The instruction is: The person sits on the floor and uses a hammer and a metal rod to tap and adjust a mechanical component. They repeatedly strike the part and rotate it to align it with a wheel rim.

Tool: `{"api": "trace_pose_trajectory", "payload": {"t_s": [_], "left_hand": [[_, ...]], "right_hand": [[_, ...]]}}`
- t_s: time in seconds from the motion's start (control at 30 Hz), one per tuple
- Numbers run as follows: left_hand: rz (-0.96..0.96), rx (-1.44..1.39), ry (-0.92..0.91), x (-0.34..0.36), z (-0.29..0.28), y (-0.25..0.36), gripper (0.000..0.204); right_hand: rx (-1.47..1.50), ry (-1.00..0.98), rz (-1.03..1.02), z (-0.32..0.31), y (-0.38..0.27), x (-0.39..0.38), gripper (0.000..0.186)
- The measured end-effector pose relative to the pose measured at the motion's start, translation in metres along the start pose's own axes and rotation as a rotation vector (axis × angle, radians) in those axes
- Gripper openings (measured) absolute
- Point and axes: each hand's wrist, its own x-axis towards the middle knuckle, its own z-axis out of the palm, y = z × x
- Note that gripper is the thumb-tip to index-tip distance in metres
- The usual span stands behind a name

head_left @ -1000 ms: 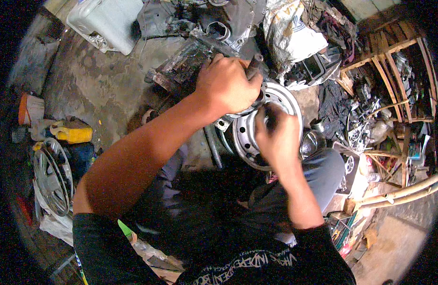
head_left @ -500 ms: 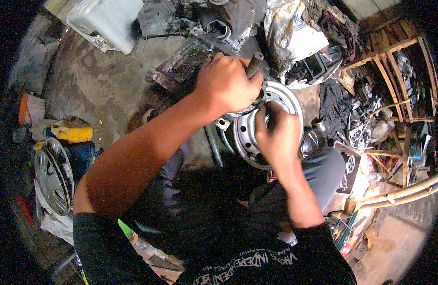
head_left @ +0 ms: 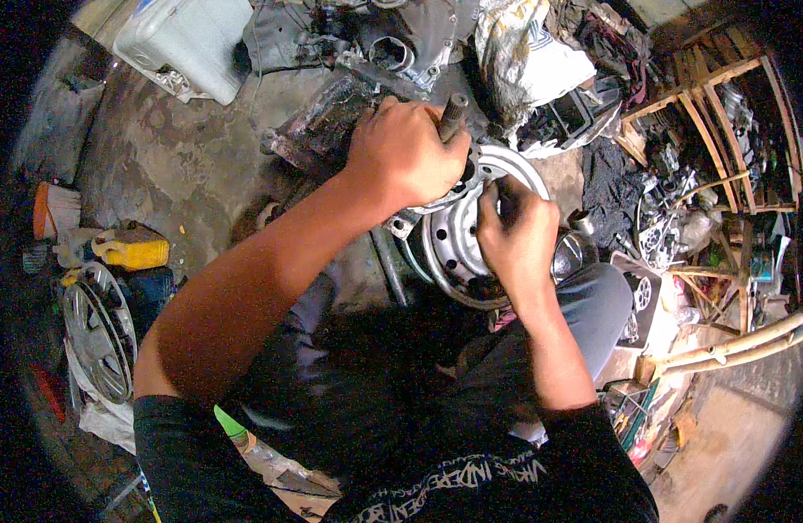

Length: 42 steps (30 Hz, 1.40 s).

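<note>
My left hand [head_left: 408, 150] is wrapped round a dark metal shaft [head_left: 454, 110] with a splined end, which sticks up past the thumb. Below that hand shows a metal flange [head_left: 401, 228] with a bolt hole; the rest of this part is mostly hidden by the hand. A silver steel wheel rim [head_left: 447, 253] with round holes lies between my knees, beneath both hands. Over its right side, my right hand [head_left: 521, 228] is closed, thumb and fingers drawn together beside the flanged part. Whatever those fingers hold cannot be made out.
Beyond the hands lie a greasy metal block [head_left: 318, 118] and a large gearbox-like housing [head_left: 436, 44]. A pale grey box [head_left: 188, 48] stands far left. Wheel covers [head_left: 96, 336] and a yellow jug [head_left: 135, 248] sit at left. A wooden rack [head_left: 711, 131] and metal scrap fill the right.
My right hand, blurred before, now shows sharply, with its fingers drawn together a little farther right over the rim. The left hand keeps its grip; the whole view has shifted slightly.
</note>
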Motion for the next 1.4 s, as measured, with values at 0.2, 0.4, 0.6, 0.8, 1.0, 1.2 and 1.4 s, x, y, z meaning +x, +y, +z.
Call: {"api": "trace_pose_trajectory", "payload": {"t_s": [0.2,0.4,0.6,0.8,1.0,1.2,1.4], "left_hand": [[0.026,-0.058,0.009,0.000,0.000,0.001,0.037],[0.073,-0.078,0.030,0.000,-0.001,0.002,0.035],[0.330,-0.025,0.114,0.003,0.010,-0.021,0.025],[0.361,0.081,0.123,-0.001,0.007,-0.019,0.024],[0.309,-0.083,0.147,-0.001,0.006,-0.013,0.025],[0.355,-0.083,0.231,-0.001,0.013,-0.017,0.028],[0.559,0.108,0.315,0.001,0.020,-0.033,0.020]], "right_hand": [[0.014,0.052,-0.009,0.003,0.011,-0.013,0.012],[0.049,0.111,0.006,-0.007,0.010,-0.003,0.010],[0.083,0.119,-0.154,-0.006,0.023,0.012,0.009],[0.202,0.032,-0.151,-0.004,0.009,0.007,0.010],[0.128,0.064,-0.150,0.000,0.006,0.012,0.008],[0.102,0.017,-0.084,0.011,-0.004,-0.017,0.019],[0.046,0.017,-0.142,0.020,-0.012,-0.030,0.023]]}}
